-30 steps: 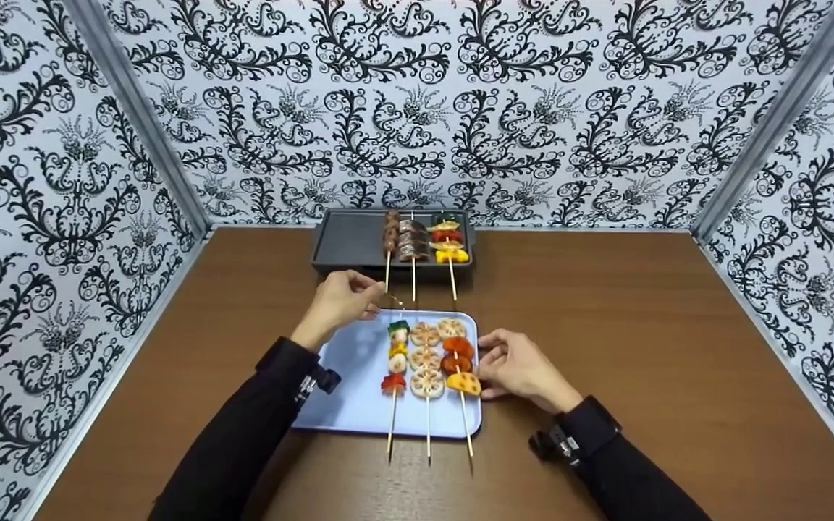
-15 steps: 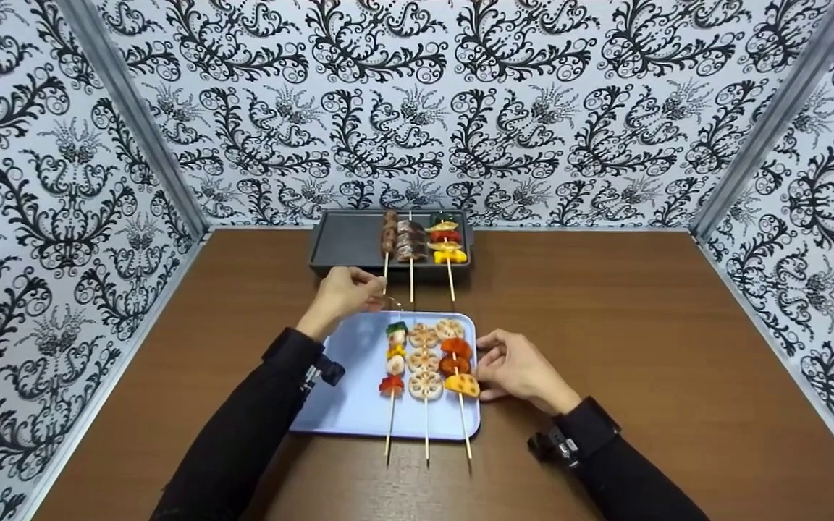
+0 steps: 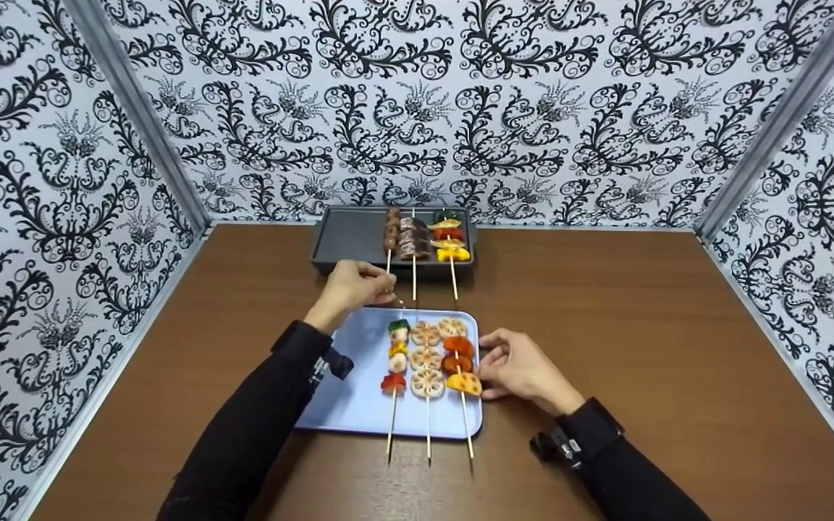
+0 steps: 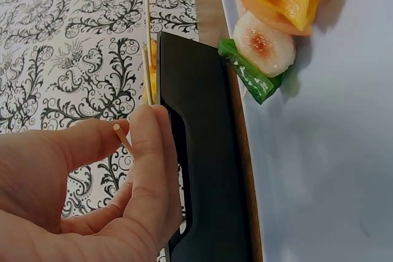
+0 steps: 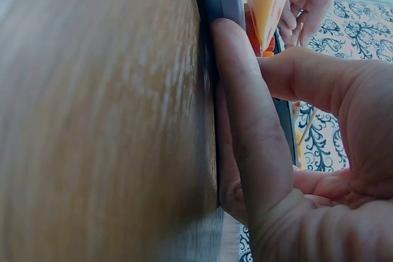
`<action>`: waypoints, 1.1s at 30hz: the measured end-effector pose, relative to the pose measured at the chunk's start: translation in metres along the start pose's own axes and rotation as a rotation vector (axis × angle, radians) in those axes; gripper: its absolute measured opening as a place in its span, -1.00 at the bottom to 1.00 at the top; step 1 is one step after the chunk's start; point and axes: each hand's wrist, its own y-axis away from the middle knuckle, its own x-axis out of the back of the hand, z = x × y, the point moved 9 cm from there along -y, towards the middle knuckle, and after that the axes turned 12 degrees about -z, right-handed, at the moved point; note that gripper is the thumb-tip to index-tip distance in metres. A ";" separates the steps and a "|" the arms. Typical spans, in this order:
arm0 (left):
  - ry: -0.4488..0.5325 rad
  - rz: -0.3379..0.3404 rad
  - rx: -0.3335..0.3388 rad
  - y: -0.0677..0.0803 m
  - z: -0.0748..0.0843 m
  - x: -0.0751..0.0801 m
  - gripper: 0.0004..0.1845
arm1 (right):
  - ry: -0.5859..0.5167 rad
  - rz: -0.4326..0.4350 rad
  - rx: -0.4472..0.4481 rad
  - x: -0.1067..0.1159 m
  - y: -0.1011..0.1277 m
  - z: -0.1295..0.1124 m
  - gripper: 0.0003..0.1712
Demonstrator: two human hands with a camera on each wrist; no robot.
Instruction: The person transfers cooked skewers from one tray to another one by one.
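In the head view, my left hand (image 3: 352, 288) is at the front of the dark grill pan (image 3: 348, 235). Its thumb and fingers pinch the stick of the brown meat skewer (image 3: 392, 230) lying in the pan; the left wrist view shows the stick's end (image 4: 118, 128) between them. My right hand (image 3: 522, 365) holds the right edge of the pale blue tray (image 3: 359, 412), its thumb along the side in the right wrist view. On the tray lie a mixed vegetable skewer (image 3: 397, 354), a lotus root skewer (image 3: 426, 358) and an orange and yellow skewer (image 3: 458, 365).
Beside the meat skewer, the pan holds a dark sliced skewer (image 3: 413, 239) and a colourful vegetable skewer (image 3: 449, 235). Sticks overhang the pan's and tray's front edges. A patterned wall (image 3: 446, 108) rises behind the brown table (image 3: 605, 311).
My left hand has shifted slightly right and away from me along the front of the pan. The right hand stays at the tray edge, and the skewers keep their places.
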 end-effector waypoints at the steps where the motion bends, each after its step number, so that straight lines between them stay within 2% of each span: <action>1: -0.002 -0.001 -0.010 0.000 0.001 0.000 -0.80 | -0.001 -0.003 0.006 0.000 0.000 0.000 -0.37; 7: -0.017 0.006 -0.045 0.002 0.003 0.001 -0.81 | 0.000 -0.011 0.022 -0.002 0.002 -0.002 -0.37; 14: -0.044 0.019 -0.023 0.002 0.004 0.003 -0.82 | 0.011 -0.011 0.007 -0.002 0.002 -0.002 -0.37; 19: -0.055 0.027 -0.039 0.001 0.006 0.005 -0.83 | 0.034 -0.001 0.010 0.000 0.001 -0.003 -0.39; 27: -0.037 0.026 -0.027 0.002 0.003 0.004 -0.83 | 0.019 -0.002 -0.016 0.001 0.001 0.000 -0.38; 33: -0.028 0.026 -0.028 -0.001 0.003 0.005 -0.81 | 0.029 -0.016 0.002 0.000 0.001 -0.002 -0.39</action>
